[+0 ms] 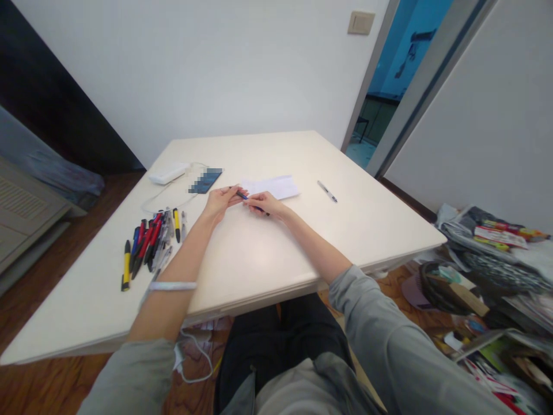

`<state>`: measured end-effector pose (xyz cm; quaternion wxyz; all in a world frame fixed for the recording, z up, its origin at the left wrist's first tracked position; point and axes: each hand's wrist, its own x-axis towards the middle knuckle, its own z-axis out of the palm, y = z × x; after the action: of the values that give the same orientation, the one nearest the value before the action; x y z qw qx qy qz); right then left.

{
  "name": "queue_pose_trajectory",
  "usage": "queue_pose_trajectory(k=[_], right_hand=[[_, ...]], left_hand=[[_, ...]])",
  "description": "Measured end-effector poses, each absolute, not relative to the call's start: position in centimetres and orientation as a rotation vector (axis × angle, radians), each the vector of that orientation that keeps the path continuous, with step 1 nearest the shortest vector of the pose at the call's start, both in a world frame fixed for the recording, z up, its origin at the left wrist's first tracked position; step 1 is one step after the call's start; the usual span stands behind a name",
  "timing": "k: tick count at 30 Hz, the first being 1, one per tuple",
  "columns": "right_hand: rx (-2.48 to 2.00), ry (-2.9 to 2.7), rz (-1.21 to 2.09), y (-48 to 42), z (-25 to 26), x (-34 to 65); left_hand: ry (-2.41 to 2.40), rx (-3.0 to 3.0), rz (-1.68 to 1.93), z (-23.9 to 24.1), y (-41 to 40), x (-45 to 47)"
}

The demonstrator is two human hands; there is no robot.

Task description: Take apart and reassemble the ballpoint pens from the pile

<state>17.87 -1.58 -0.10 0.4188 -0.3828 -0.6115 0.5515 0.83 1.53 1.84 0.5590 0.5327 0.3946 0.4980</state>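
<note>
Near the middle of the table, my left hand (219,202) and my right hand (265,203) both hold one dark blue pen (242,195). The left fingers are closed on its far left end. My right fingers pinch it further along, and its dark other end sticks out beneath that hand. Just behind the hands lies a white sheet of paper (276,186). A clear pen with a dark tip (327,191) rests alone to the right. Left of my left forearm is a pile of pens (149,239) in red, blue, black, yellow and clear.
A phone (209,180), partly pixelated, lies on the white table (259,259) beyond my left hand. Next to it are a white box-like device (168,173) and a thin white cable. The wall (242,69) rises behind the table. A cluttered shelf and bin (425,288) stand at right.
</note>
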Motion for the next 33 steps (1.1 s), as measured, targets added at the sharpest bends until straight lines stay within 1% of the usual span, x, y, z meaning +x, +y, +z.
queue_pose_trajectory(k=[3,6,14,18,22,27,33], right_hand=[[-1.044,-1.567,1.212,-1.1,-0.3,18.0],[-1.099,-1.624,1.145,-0.6,-0.3,18.1],[-1.099,-1.629,1.204,-0.8,0.2,18.1],[-1.072,-1.728,1.127,-0.9,0.5,18.5],[-1.127,-1.675,1.116,-0.7,0.3,18.7],[-1.167,-1.773,0.935,-0.6,0.3,19.2],[-1.192,-1.770,1.022,-1.4,0.4,19.8]], left_hand=[[1.002,1.277,1.205,1.5,1.8,0.8],[1.038,1.302,1.227,1.4,2.0,0.6],[1.070,1.311,1.226,1.9,1.6,0.5],[1.083,1.291,1.237,2.0,1.5,0.6],[1.094,1.291,1.215,1.9,1.5,0.7],[1.080,1.282,1.216,1.8,1.4,0.5],[1.086,1.290,1.195,2.0,0.7,0.4]])
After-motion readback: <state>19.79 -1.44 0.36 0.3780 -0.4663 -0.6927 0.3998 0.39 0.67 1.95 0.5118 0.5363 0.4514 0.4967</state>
